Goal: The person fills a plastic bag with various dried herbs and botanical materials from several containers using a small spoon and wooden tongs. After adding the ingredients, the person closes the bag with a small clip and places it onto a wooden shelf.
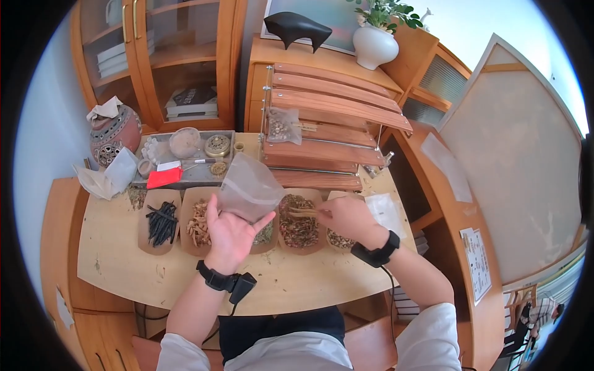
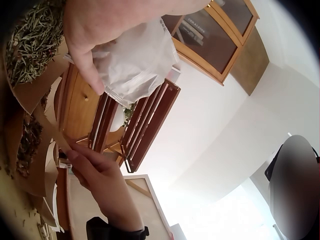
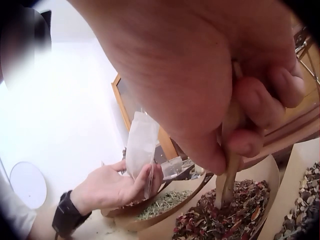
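Note:
My left hand point(image 1: 232, 238) holds a translucent bag point(image 1: 250, 188) upright, palm turned up; its fingers curl round the bag point(image 3: 142, 145) in the right wrist view. Pinched in my right hand point(image 1: 352, 219) is a wooden tool point(image 1: 303, 212), whose tip point(image 3: 225, 192) touches the reddish dried mix point(image 1: 299, 232) in a paper tray. Green dried leaves point(image 3: 165, 204) lie in the tray beside it, partly behind my left hand in the head view. What the bag contains, I cannot tell.
Other trays hold dark sticks point(image 1: 162, 224), tan pieces point(image 1: 198, 222) and a mixed blend point(image 1: 339, 240). Behind them stand a grey tray point(image 1: 204, 179) of small items and a slatted wooden rack point(image 1: 328, 154) bearing a filled bag point(image 1: 283, 127). White packets point(image 1: 385, 213) lie at the right.

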A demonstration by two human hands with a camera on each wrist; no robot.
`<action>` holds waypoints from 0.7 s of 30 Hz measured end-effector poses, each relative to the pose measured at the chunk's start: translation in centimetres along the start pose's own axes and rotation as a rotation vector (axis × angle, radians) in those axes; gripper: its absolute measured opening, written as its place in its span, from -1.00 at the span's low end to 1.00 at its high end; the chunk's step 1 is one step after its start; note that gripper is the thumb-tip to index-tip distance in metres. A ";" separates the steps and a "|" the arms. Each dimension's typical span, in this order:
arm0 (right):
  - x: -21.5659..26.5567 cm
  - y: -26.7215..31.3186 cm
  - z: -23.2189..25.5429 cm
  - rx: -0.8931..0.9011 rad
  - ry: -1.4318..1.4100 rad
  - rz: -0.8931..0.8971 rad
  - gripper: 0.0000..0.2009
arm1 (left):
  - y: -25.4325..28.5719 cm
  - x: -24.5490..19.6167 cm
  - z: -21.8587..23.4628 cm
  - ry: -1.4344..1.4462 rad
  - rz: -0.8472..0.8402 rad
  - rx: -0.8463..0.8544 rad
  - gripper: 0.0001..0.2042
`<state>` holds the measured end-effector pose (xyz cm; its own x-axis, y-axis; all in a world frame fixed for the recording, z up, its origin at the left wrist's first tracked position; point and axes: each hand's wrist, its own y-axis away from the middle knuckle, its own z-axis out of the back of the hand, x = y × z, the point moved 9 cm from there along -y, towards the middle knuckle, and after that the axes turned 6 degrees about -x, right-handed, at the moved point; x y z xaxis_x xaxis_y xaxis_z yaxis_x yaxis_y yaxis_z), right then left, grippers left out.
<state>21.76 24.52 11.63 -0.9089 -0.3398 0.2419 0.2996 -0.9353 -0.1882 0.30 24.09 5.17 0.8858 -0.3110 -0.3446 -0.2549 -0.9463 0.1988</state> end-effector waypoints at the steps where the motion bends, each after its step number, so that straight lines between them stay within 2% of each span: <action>1: -0.1 0.2 0.4 0.013 -0.046 -0.001 -0.78 | 0.1 0.0 0.0 0.005 -0.004 0.006 -0.26; 4: -2.0 0.7 2.5 0.037 -0.111 -0.185 -0.77 | 0.0 0.0 0.3 0.003 0.003 0.007 -0.25; 7: -4.4 1.3 2.9 0.082 -0.019 -0.345 -0.75 | 0.0 0.1 0.3 -0.010 -0.002 0.010 -0.25; 10: -5.9 1.2 1.0 0.146 -0.058 -0.334 -0.74 | 0.0 0.1 0.3 -0.020 -0.006 0.003 -0.25; 13: -5.4 0.8 -0.6 0.143 -0.139 -0.261 -0.72 | 0.0 0.1 0.2 -0.024 -0.003 -0.005 -0.26; 16: -4.6 0.7 -1.4 0.168 -0.216 -0.302 -0.71 | 0.0 0.1 0.1 -0.011 0.004 -0.008 -0.26; 21: -2.3 2.0 -1.6 0.075 -0.149 -0.228 -0.73 | 0.0 0.1 0.1 -0.023 -0.002 0.008 -0.26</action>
<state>24.01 23.61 9.13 -0.9044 -0.1255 0.4078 0.1182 -0.9921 -0.0432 0.36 24.01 5.01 0.8771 -0.3109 -0.3661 -0.2564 -0.9476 0.1905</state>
